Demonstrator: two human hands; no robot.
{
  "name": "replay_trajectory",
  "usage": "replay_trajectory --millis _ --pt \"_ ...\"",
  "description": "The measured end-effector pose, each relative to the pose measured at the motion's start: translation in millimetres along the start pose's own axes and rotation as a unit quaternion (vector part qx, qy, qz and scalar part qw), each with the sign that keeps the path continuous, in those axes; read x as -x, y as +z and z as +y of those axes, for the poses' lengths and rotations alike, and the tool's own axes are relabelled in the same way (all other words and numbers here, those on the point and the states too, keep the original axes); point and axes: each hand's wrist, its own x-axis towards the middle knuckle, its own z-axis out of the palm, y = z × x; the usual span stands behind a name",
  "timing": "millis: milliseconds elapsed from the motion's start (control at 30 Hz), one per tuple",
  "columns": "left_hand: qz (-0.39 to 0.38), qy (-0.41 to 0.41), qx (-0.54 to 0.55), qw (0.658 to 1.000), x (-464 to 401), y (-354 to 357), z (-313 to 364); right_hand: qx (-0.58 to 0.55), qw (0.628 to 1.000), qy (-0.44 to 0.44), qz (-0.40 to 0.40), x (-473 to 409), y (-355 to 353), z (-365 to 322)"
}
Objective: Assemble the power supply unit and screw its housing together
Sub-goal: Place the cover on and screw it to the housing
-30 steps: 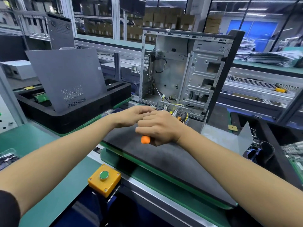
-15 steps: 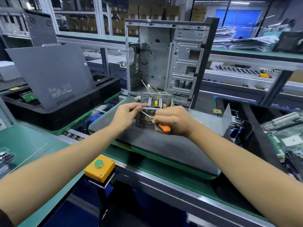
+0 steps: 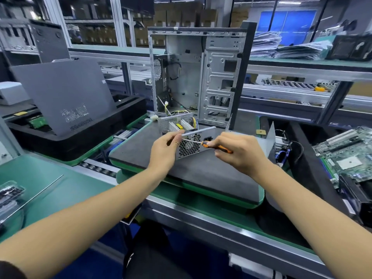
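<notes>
The power supply [image 3: 186, 137] sits on the dark foam mat [image 3: 201, 172] on the table, where the left hand [image 3: 164, 151] pinches at the screwdriver [image 3: 209, 144] tip, apparently steadying a screw, while the right hand [image 3: 240, 153] grips the orange handle to drive it.

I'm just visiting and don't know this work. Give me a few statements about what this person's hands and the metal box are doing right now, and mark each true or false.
1. The right hand holds an orange-and-black screwdriver. True.
2. The screwdriver's tip points toward the left hand. True.
3. The power supply unit is already mounted inside the open computer case. False: it sits on the dark foam pad in front of the case.
4. The left hand rests flat on the pad, away from the unit. False: its fingers pinch at the unit's upper edge by the screwdriver tip.
5. A green circuit board lies at the right. True.
</notes>
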Motion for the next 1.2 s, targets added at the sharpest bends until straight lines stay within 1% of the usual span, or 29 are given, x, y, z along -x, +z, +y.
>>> replay_trajectory --millis 67,133,300,333,400,467,667,833,933,1033,1067,1100,1133,1167,1200 --pt "-0.066 0.038 -0.037 0.996 -5 -15 -7 0.005 1.0 0.012 -0.005 0 -2 -3" --pt "-0.09 0.053 -0.028 0.994 -9 -24 -10 0.027 1.0 0.011 0.0 0 -2 -5" --pt "-0.079 0.07 -0.014 0.994 -11 -12 -5 0.064 0.997 0.021 0.033 2 -7 -9" --pt "-0.071 0.075 -0.012 0.995 -10 -7 -4 0.053 0.997 0.04 0.031 5 -9 -7" --pt "-0.054 0.084 -0.006 0.995 -7 2 -2 0.014 0.994 0.106 0.024 13 -14 0" --pt "-0.041 0.088 -0.003 0.995 -5 12 0 0.005 0.985 0.168 0.028 20 -16 10" --pt "-0.024 0.082 -0.022 0.996 -9 40 11 0.039 0.965 0.258 0.019 35 -10 44" --pt "-0.036 0.102 -0.046 0.993 -19 54 14 -0.022 0.951 0.308 0.013 40 -7 67" --pt "-0.079 0.131 -0.091 0.984 -31 51 13 -0.016 0.943 0.333 0.014 40 -2 78" --pt "-0.162 0.135 -0.129 0.969 -53 39 24 -0.022 0.931 0.364 -0.029 37 1 86" --pt "-0.194 0.143 -0.163 0.957 -62 35 29 -0.024 0.929 0.366 -0.046 36 1 87" --pt "-0.215 0.17 -0.22 0.936 -71 32 34 -0.021 0.931 0.361 -0.058 36 1 89" --pt "-0.216 0.213 -0.288 0.908 -79 29 39 -0.011 0.935 0.349 -0.063 35 1 89" --pt "-0.206 0.257 -0.34 0.881 -85 26 42 0.002 0.941 0.332 -0.067 35 1 88" --pt "-0.197 0.288 -0.363 0.864 -90 24 43 0.012 0.946 0.316 -0.07 34 1 87"
